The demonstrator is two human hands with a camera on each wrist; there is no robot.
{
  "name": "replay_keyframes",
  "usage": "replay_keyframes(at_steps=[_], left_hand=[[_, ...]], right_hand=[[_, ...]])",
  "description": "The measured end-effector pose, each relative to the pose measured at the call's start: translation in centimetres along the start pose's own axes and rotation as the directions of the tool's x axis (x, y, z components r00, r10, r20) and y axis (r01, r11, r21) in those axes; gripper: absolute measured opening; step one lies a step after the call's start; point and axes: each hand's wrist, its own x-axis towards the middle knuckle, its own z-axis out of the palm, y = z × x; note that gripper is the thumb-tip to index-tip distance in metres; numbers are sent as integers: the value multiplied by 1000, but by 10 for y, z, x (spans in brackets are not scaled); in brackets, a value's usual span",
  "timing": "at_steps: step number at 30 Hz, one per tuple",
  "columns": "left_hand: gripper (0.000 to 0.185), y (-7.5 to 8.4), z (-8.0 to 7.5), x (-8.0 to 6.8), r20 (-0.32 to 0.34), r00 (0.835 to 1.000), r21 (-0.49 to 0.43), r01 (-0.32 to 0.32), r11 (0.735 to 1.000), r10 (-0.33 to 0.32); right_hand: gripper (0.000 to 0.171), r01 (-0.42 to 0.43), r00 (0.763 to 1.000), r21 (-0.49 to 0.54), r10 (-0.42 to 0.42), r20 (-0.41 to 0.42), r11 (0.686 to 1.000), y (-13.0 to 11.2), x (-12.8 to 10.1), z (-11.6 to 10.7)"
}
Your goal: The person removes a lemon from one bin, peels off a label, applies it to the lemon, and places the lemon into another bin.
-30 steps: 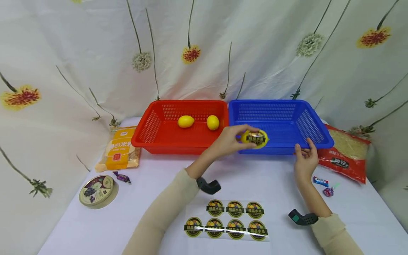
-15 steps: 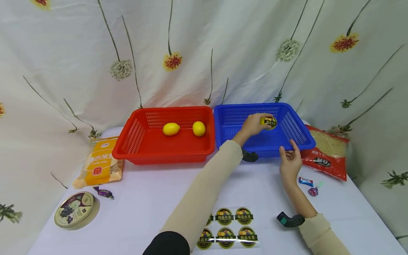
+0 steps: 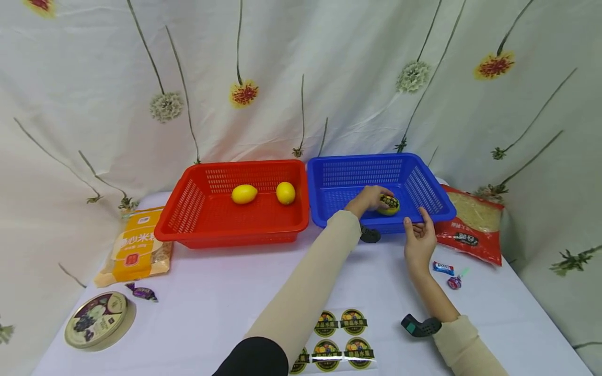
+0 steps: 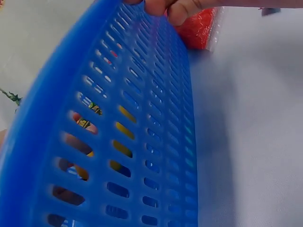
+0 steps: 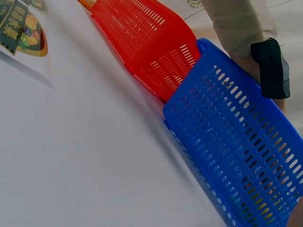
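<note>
Low inside the blue basket point(image 3: 357, 169), my left hand point(image 3: 368, 199) holds a lemon point(image 3: 389, 208) that bears a dark round label. Part of its thumb side is hidden behind the lemon. At the basket's front right, my right hand point(image 3: 420, 245) grips the rim. Its curled fingertips point(image 4: 180, 13) touch the outside of the slotted wall in the left wrist view. Bits of yellow lemon show through the slots there. Two more lemons, one left point(image 3: 244, 194) and one right point(image 3: 285, 192), lie in the red basket point(image 3: 235, 241).
A sheet of round labels point(image 3: 340, 344) lies in front, partly under the left arm. To the left are an orange food bag point(image 3: 136, 248), a round tin point(image 3: 96, 319) and a purple candy point(image 3: 142, 292). A red bag point(image 3: 470, 227) and small candies point(image 3: 443, 268) lie right.
My left hand has carried the lemon rightward over the blue basket, then down into it. The right hand keeps its grip on the rim. The head view has shifted.
</note>
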Motion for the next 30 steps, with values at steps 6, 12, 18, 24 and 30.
replay_keyframes(at_steps=[6, 12, 18, 24, 30], left_hand=[[47, -8, -6, -5, -5, 1000, -18, -21, 1000, 21], [48, -20, -30, -42, -202, 959, -80, -218, 973, 198], [45, -60, -53, -149, -487, 842, -222, -378, 899, 234], [44, -136, -48, -249, -827, 553, -147, -381, 913, 97], [46, -186, -27, -308, -915, 280, -337, -134, 932, -291]], right_hand=[[49, 3, 1000, -7, -3, 28, 1000, -1, -1, 2], [47, 20, 999, -43, -19, 26, 999, 0, -1, -1], [46, 7, 1000, -64, -7, 1, 998, -5, -3, -2], [32, 113, 994, -9, -113, -15, 994, -47, -24, 11], [35, 402, 895, 100, -413, 169, 910, -72, -39, 56]])
